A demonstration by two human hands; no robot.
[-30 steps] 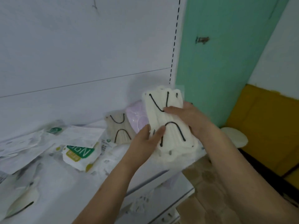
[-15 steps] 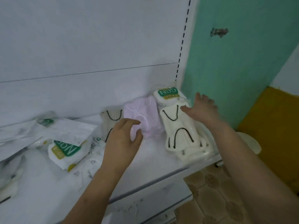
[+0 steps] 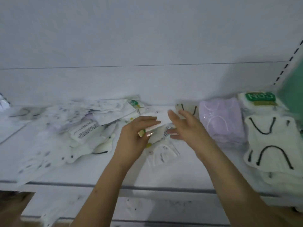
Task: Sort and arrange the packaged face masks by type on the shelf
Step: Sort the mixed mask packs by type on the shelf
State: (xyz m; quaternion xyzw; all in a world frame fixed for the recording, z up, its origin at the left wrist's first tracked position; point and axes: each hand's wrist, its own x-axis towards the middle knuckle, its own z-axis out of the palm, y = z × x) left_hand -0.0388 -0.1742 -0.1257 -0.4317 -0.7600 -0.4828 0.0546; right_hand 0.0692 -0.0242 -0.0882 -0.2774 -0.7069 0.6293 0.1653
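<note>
At frame centre, a white mask packet (image 3: 155,123) is pinched by the left hand (image 3: 133,138) above the shelf (image 3: 98,171); the right hand (image 3: 185,126) is spread loose; the blurred pile (image 3: 85,125) at left is hard to read.

White shelving unit against a green wall.
Shelf (image 3: 164,174) surface white, with a dark strip along its front edge. Back panel (image 3: 131,38) pale grey-white, one thin horizontal seam across it. Slotted upright (image 3: 286,65) at the right edge. Green wall (image 3: 293,89) beyond it. Lighting soft and even.
</note>
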